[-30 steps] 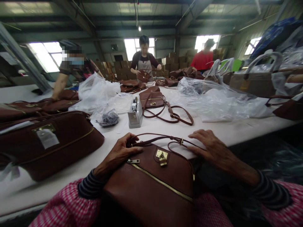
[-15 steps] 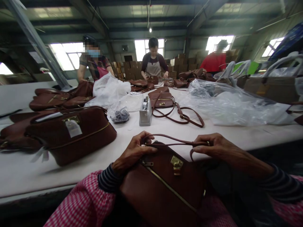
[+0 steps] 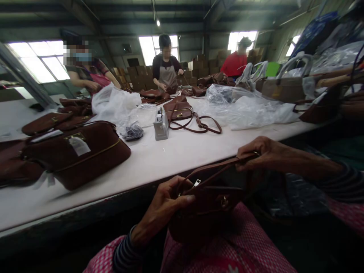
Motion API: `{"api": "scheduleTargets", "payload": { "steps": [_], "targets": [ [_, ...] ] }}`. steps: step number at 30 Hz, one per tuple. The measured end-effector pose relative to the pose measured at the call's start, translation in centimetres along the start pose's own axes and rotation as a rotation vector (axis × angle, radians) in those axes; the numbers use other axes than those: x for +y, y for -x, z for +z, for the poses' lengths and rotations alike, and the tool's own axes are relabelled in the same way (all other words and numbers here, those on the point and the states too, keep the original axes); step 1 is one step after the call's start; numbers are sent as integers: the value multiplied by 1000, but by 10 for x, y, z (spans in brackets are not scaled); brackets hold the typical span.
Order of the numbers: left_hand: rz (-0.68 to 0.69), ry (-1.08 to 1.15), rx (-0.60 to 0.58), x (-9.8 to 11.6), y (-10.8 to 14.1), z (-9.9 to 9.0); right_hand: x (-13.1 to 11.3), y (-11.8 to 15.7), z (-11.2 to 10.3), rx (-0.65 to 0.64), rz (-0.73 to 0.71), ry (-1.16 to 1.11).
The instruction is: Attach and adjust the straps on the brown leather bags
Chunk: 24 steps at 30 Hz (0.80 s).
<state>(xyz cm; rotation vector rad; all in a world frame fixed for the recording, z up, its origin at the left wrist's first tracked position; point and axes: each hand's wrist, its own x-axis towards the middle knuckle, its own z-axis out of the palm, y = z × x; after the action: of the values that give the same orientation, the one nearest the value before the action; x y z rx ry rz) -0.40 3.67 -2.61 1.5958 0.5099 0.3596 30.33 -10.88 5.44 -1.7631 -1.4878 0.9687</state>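
Observation:
A small brown handbag (image 3: 204, 208) rests on my lap, below the edge of the white table (image 3: 176, 151). My left hand (image 3: 162, 206) grips its top left corner beside the zip pull. My right hand (image 3: 260, 153) is closed on the bag's thin brown strap (image 3: 218, 168) and holds it pulled taut up to the right. The bag's lower part lies in shadow.
A large brown handbag (image 3: 79, 153) with a paper tag lies on the table at left, with more bags behind it. A grey tape dispenser (image 3: 161, 125), another strapped bag (image 3: 182, 112) and clear plastic bags (image 3: 250, 110) lie further back. Three people work at the far side.
The small bag has come off the table edge down onto my lap. My right hand went from lying on the strap to gripping it and pulling it up to the right.

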Motion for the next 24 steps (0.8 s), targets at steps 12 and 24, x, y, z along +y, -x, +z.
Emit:
{"api": "scheduleTargets", "payload": {
  "steps": [12, 24],
  "targets": [
    [235, -328, 2, 2, 26, 27, -38, 26, 47, 45, -57, -252],
    [219, -199, 361, -7, 10, 30, -40, 12, 56, 24, -54, -414]
  ]
}}
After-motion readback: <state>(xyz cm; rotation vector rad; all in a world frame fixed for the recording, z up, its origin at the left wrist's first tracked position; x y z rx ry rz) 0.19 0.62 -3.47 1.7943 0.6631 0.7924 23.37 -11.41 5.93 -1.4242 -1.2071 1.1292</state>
